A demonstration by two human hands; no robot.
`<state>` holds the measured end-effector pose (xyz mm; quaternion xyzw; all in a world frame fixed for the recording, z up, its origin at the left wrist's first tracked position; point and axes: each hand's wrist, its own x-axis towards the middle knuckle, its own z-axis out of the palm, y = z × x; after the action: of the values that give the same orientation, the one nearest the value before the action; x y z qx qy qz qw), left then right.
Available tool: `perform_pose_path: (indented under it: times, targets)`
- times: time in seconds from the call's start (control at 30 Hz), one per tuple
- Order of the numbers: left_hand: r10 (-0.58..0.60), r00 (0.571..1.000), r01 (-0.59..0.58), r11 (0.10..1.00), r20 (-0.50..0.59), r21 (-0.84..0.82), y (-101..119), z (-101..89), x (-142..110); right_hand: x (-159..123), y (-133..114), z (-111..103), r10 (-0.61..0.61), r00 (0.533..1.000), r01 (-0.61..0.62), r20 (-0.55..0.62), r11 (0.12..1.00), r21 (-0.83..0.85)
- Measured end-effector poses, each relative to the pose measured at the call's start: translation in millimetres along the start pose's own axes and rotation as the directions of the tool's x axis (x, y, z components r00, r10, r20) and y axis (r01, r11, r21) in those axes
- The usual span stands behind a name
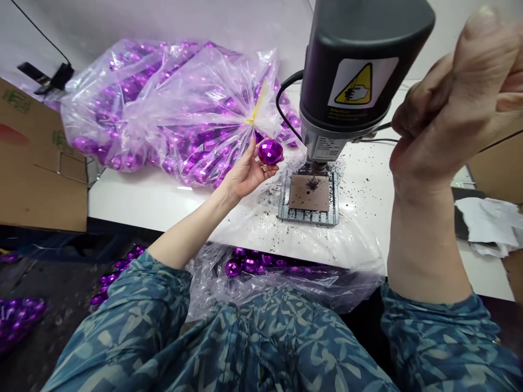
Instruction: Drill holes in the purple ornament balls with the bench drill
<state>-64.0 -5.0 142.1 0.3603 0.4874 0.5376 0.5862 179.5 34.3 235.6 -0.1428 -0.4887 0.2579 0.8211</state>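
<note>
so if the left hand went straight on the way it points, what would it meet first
Likely the black cable beside the drill press, or the machine itself: the left hand, holding the purple ball, points that way, but depth is unclear here.

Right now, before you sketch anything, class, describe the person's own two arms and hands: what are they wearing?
The left sleeve and right sleeve are loose, blue-teal fabric with a pale leaf-like print, leaving the forearms uncovered. Neither the left hand nor the right hand wears a glove. A gold-coloured ring shows on a left finger.
</note>
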Motion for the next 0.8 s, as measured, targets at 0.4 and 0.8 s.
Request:
perform_pose_path:
  times: [0.4,0.8]
  targets:
    - [-0.193,0.976,0.2,0.978,0.102,-0.061,-15,13.3,-32,1,-2,1,-0.001,1.0,0.004,0.028,0.995,-0.101]
    - [-0.241,0.955,0.254,0.965,0.174,-0.06,-31,15.5,-46,3,7,-1,-0.043,0.999,0.045,0.014,0.989,-0.143]
